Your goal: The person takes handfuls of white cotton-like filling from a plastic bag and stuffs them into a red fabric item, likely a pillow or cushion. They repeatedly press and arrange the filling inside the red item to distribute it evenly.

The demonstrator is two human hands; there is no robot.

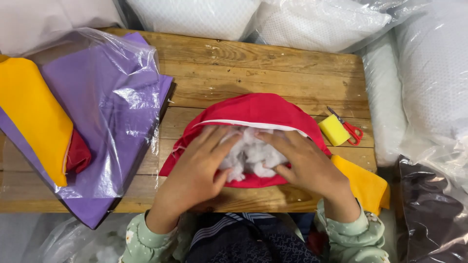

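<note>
Left hand (pixel 195 170) fingers (pixel 210 141) spread apart and laid flat, tips on the white stuffing (pixel 253 153) at the opening of the red cover (pixel 253 109); thumb hooks the lower red edge. Right hand (pixel 307 163) fingers (pixel 275 139) also apart, lightly curled, pressing the same fibre from the 3 o'clock side, so neither hand is clamped on anything, both just press. My read: the two palms flank the opening to keep it wide and hold the fluff in, and the white zip edge is pulled up to 12 o'clock for that reason. The red cover sits at desk (pixel 273 63) centre, directly in front of the person, half domed with fill. At 3 o'clock of it, close by: a yellow block (pixel 333 130) with red-handled scissors (pixel 352 130) touching it, probably parked there within reach of the right hand. At 4 o'clock a folded yellow cloth (pixel 365 185) hangs over the desk edge, partly under the right wrist. At 9 o'clock, apart from the cover: a clear plastic bag (pixel 122 87) over purple fabric (pixel 97 122), with a yellow cover (pixel 34 117) and a bit of red cloth (pixel 78 156) inside it. White pillows in plastic (pixel 312 19) are stacked past the desk from 12 round to 3 o'clock. Green floral sleeves (pixel 146 238) at 6 o'clock.
</note>
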